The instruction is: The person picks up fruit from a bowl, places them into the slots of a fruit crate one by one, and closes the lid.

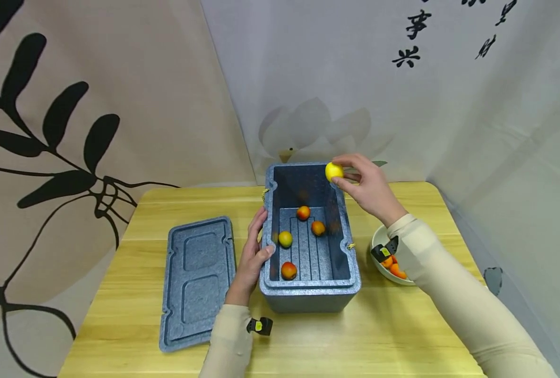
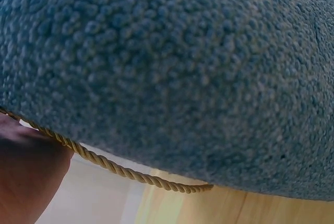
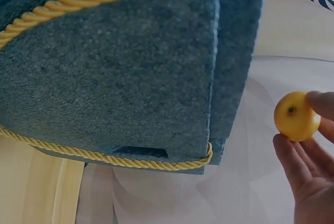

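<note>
On the wooden desk, a grey-blue foam box stands open, its long axis running away from the person. The right hand is raised over the far right corner of the box and pinches a small yellow fruit between thumb and fingertips; the fruit hangs just above the rim, at the inner edge of the far wall. The right wrist view shows the same yellow fruit, dark stem dimple facing the camera, held by the fingertips beside the box's outer corner, where a yellow rope runs along the foam.

The left hand rests against the left wall of the box, fingers fairly straight along the outside and the thumb hooked over the rim. The left wrist view is filled by the pebbled foam wall at close range, with a twisted rope handle below it and part of the hand at the lower left.

Inside the box four fruits lie on the ribbed floor, apart from one another: a red-orange one nearest the far wall, an orange one to its right, a yellow-green one by the left wall, and a red-orange one nearest the person.

The box's lid lies flat on the desk just left of the left hand, inner side up. A white bowl with orange fruit sits to the right of the box, partly hidden by the right sleeve.
</note>
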`<state>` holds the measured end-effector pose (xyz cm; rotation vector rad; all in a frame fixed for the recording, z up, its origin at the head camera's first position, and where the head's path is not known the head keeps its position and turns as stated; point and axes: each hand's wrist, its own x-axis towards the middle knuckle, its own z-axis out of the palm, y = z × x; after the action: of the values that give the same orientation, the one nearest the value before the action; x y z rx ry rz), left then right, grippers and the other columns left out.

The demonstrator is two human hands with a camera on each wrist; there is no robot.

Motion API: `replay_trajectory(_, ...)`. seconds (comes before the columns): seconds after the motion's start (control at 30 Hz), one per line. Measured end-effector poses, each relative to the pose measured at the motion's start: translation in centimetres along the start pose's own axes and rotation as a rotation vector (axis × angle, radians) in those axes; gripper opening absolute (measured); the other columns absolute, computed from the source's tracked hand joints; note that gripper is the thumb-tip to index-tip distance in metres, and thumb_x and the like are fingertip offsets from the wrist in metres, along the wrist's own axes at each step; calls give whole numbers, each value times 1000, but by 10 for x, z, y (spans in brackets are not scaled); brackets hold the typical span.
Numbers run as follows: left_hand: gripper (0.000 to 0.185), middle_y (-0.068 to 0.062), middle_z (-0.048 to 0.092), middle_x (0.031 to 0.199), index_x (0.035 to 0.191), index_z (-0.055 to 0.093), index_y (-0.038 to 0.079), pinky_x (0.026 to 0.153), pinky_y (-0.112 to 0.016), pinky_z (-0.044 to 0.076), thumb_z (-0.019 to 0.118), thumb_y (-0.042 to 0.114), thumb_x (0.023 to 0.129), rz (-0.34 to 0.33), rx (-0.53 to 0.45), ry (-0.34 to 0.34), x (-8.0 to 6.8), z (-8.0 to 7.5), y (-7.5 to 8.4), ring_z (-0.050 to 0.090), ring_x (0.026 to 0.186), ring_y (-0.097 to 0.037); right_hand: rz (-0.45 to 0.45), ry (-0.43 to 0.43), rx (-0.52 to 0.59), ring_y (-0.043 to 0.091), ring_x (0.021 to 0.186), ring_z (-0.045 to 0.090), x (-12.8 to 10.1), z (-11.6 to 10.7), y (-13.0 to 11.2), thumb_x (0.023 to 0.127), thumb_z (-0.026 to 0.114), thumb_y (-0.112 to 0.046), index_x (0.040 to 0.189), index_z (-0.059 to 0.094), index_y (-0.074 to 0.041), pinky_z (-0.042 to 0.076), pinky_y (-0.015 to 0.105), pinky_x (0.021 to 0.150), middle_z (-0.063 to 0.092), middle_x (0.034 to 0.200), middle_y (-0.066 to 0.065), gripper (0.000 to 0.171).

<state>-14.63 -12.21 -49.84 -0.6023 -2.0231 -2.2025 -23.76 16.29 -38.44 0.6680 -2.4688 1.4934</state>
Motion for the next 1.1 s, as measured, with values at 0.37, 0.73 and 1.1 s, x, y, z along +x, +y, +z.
replay_trajectory(0.37,75,-2,14,162,156,26,9,106,-63,25,52,24,87,-6,-20,-6,-1,0,1,15,144,-27,0,-59,-51,18,112,55,14,10,-4,92,68,-14,125,63,-6,49,34,93,55,122,2,34)
replay_trajectory(0.73,74,-1,14,162,156,27,10,105,-65,24,52,24,87,-12,-23,0,-1,1,0,15,144,-27,-21,-108,-90,21,110,56,23,14,-3,92,67,-13,127,62,-6,49,41,92,57,124,4,35)
replay_trajectory(1.1,75,-4,14,162,155,27,9,104,-66,26,52,22,86,-4,-39,4,0,1,-1,16,144,-27,-5,-110,-105,23,115,54,25,15,0,93,67,-10,128,61,-4,48,39,95,56,126,5,36)
